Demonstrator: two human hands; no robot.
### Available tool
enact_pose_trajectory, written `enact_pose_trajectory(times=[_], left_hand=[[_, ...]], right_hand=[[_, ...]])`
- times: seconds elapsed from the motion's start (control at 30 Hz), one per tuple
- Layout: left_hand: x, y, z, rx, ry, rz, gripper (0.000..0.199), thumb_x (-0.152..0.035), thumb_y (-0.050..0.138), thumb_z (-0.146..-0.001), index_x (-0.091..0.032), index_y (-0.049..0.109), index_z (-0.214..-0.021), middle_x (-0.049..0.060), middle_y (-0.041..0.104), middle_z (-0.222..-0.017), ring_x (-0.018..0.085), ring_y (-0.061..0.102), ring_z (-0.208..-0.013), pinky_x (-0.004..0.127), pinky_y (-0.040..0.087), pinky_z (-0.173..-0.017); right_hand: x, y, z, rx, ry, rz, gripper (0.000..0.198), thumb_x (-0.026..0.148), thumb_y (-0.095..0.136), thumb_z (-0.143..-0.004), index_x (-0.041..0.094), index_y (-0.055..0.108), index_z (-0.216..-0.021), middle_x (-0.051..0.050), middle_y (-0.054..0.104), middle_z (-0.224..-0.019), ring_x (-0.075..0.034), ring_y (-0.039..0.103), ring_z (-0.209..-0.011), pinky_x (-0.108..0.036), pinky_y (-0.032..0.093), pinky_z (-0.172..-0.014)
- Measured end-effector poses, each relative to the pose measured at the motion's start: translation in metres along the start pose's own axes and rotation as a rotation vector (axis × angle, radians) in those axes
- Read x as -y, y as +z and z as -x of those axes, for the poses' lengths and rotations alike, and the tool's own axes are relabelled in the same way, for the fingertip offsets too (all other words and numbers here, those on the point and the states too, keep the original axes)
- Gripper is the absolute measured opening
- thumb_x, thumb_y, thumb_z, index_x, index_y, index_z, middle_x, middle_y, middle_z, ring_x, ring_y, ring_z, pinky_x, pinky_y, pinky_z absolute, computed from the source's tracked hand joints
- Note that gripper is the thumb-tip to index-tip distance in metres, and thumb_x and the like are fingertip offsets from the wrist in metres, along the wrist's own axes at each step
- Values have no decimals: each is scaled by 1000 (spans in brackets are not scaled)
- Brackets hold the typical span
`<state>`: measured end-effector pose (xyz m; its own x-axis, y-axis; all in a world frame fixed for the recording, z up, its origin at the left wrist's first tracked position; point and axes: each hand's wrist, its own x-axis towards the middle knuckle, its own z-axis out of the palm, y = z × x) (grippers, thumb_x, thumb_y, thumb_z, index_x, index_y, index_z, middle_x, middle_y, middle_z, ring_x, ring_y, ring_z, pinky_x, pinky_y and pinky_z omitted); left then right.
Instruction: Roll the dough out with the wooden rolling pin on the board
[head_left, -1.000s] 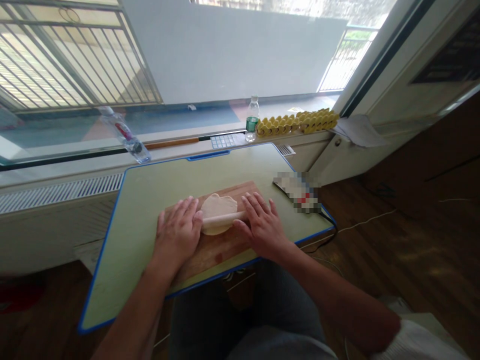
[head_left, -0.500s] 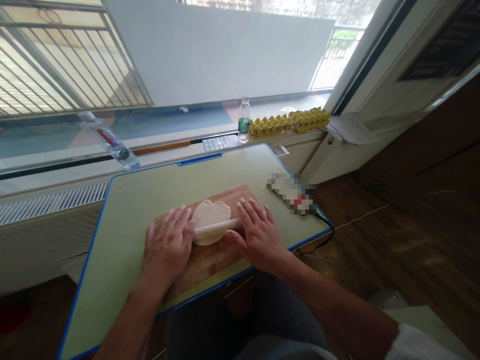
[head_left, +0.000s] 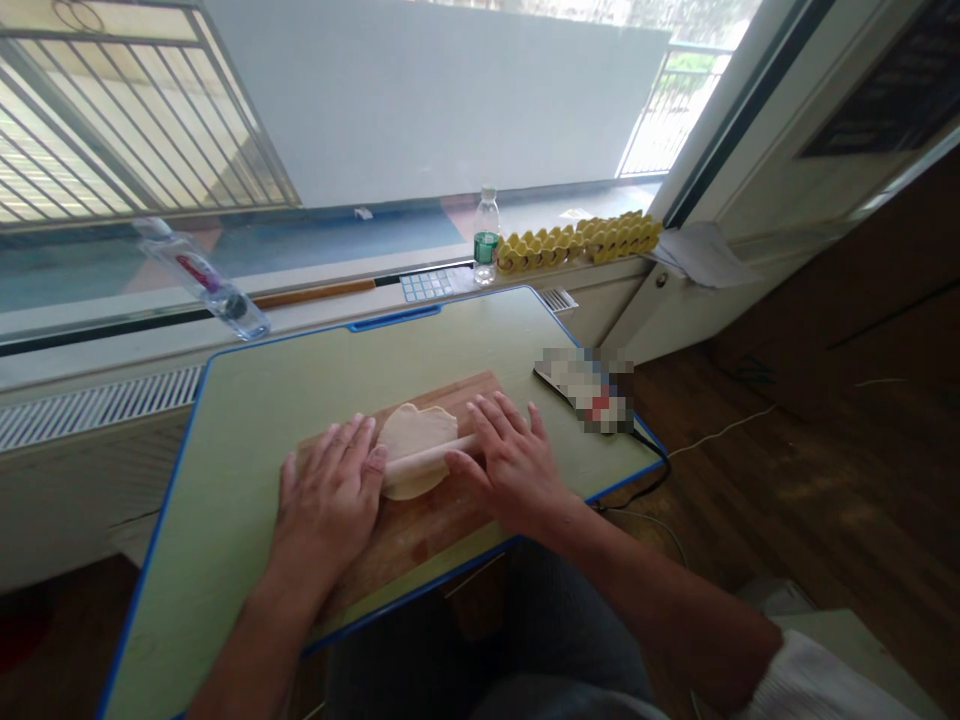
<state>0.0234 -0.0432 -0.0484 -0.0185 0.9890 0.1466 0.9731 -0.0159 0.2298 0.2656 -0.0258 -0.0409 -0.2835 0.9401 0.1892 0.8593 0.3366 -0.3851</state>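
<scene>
A pale rolling pin lies across a thin, roughly round sheet of dough. The dough shows on both sides of the pin, and its far edge is uneven. Under it is a wooden cutting board. My left hand covers the pin's left end, its thumb along the pin and its fingers reaching over it. At the other end my right hand rests over the pin, thumb on the near side and fingers beyond. Both palms hide the pin's ends.
The board sits on a pale green folding table with a blue rim. A blurred-out object with a black cable lies at its right. On the windowsill are a tilted bottle, an upright bottle and yellow egg trays.
Both hands stay on the rolling pin, which sits slightly farther from the dough's near edge. The whole view has shifted a little.
</scene>
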Motion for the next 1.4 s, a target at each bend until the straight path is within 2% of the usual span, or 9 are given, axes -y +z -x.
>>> enact_pose_trajectory(times=[0.17, 0.27, 0.4, 0.47, 0.6, 0.73, 1.0, 1.27, 1.4], left_hand=[[-2, -6, -38, 12, -11, -30, 60, -40, 31, -103, -24, 50, -158, 10, 46, -168, 33, 41, -155, 64, 23, -130], [-8, -6, -70, 18, -27, 12, 59, -39, 34, -102, -23, 51, -156, 12, 47, -167, 32, 42, -153, 62, 28, -128], [-12, 3, -89, 141, -112, 18, 62, -50, 33, -103, -22, 52, -155, 14, 46, -167, 36, 42, -153, 68, 28, -126], [-12, 6, -89, 128, -121, 6, 64, -54, 31, -104, -20, 54, -154, 16, 48, -165, 37, 44, -152, 68, 29, -124], [-14, 3, -82, -54, -26, -44, 61, -51, 28, -106, -16, 62, -143, 17, 59, -154, 36, 54, -140, 59, 35, -121], [-17, -2, -77, -139, 28, -51, 57, -48, 29, -107, -16, 68, -133, 16, 67, -143, 34, 61, -130, 52, 42, -115], [-16, 2, -58, -119, 129, -26, 51, -47, 32, -108, -19, 69, -130, 13, 70, -138, 32, 62, -127, 50, 44, -112], [-17, 2, -76, -89, 66, -43, 46, -44, 35, -108, -20, 70, -127, 12, 69, -139, 31, 62, -127, 48, 45, -111], [-20, 2, -61, -43, 71, -45, 48, -45, 35, -108, -19, 67, -133, 12, 67, -143, 31, 60, -129, 49, 42, -114]], right_hand=[[-3, -6, -38, -38, 32, -14, 61, 66, 36, -109, 27, 59, -149, -9, 57, -158, -33, 43, -152, -68, 20, -127], [-8, -4, -59, -6, 66, 31, 63, 65, 33, -109, 26, 58, -151, -11, 55, -160, -37, 41, -153, -73, 21, -125], [-13, 1, -66, 68, 102, 43, 61, 64, 37, -108, 29, 56, -154, -12, 49, -165, -40, 37, -154, -75, 24, -122], [-13, 3, -65, 71, 110, 38, 62, 65, 37, -108, 29, 54, -155, -12, 47, -166, -42, 35, -155, -75, 25, -122], [-12, 3, -64, 82, 125, 51, 66, 65, 36, -107, 27, 50, -159, -12, 44, -168, -43, 34, -156, -73, 26, -123], [-9, -1, -60, 118, 131, 74, 64, 62, 37, -108, 28, 48, -161, -9, 42, -170, -41, 34, -156, -70, 27, -123], [-2, -12, -29, 134, 80, 162, 57, 53, 36, -109, 32, 47, -160, -3, 44, -169, -32, 38, -152, -60, 31, -124], [-6, -7, -53, 176, 133, 163, 61, 50, 38, -106, 31, 41, -164, -3, 37, -173, -34, 32, -157, -60, 29, -125], [-4, -10, -41, 160, 110, 175, 60, 48, 37, -106, 31, 41, -164, -3, 38, -172, -32, 33, -157, -59, 29, -125]])
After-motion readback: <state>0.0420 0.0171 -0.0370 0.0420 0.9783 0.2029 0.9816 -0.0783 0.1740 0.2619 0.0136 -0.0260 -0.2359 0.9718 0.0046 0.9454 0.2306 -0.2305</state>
